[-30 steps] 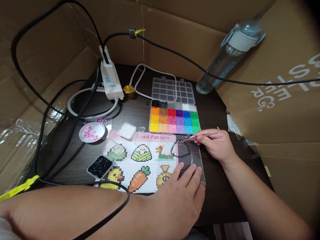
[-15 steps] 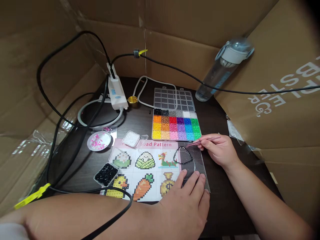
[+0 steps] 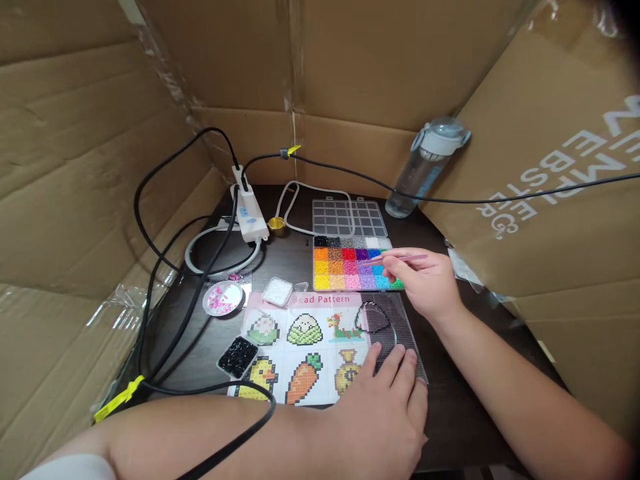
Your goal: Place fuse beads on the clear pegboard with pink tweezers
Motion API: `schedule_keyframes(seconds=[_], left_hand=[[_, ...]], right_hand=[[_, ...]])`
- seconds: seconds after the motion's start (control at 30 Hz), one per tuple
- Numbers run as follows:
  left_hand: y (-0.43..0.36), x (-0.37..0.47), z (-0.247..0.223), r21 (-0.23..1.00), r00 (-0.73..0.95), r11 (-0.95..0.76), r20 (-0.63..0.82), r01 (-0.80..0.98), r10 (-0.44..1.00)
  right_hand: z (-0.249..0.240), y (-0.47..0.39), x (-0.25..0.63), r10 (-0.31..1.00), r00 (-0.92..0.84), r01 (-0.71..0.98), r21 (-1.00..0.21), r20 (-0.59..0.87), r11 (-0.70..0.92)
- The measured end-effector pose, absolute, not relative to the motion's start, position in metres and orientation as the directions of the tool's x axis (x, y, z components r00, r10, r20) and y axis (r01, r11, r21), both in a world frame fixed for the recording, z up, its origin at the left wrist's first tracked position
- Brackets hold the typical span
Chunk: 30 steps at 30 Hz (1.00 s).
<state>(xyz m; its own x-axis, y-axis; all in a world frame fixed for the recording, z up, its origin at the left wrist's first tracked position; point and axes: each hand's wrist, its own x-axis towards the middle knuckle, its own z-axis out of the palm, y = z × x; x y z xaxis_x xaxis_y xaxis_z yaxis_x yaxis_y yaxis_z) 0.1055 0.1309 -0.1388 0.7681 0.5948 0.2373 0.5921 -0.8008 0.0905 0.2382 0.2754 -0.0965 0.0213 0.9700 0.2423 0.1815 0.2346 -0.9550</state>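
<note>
Pink tweezers (image 3: 411, 259) are pinched in my right hand (image 3: 427, 283), their tips over the purple and pink part of the bead box (image 3: 315, 273). Whether the tips hold a bead is too small to tell. My left hand (image 3: 387, 407) lies flat with fingers spread on the lower part of a clear pegboard (image 3: 403, 320). On the pegboard a closed, rounded outline of black beads (image 3: 373, 332) stands above my left fingertips. A bead pattern sheet (image 3: 325, 337) with pixel pictures lies partly under the pegboard and my left hand.
Small boxes of black beads (image 3: 239, 357) and white beads (image 3: 277, 292) sit on the sheet's left side. Beside them is a dish of pink beads (image 3: 223, 298). A power strip (image 3: 250, 217), black cables (image 3: 197, 287), a golden cup (image 3: 277, 225) and a water bottle (image 3: 423, 170) stand around; cardboard walls enclose the table.
My right hand has moved the tweezers up from the top of the black bead outline to over the bead box. My left hand stays on the pegboard. The camera view has shifted.
</note>
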Motion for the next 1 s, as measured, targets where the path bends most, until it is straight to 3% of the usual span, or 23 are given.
schedule_keyframes(seconds=[0.23,0.5,1.0], left_hand=[[0.131,0.104,-0.138,0.107,0.773,-0.805,0.232,0.583,0.591],[0.132,0.106,-0.133,0.096,0.768,-0.8,0.235,0.592,0.596],[0.132,0.106,-0.131,0.114,0.776,-0.801,0.199,0.588,0.598]], right_hand=[[-0.121,0.273,0.224,0.986,-0.027,0.256,-0.952,0.167,0.169],[-0.12,0.27,0.229,0.973,-0.062,0.364,-0.903,0.223,0.23],[-0.119,0.269,0.227,0.963,-0.149,0.333,-0.905,0.225,0.263]])
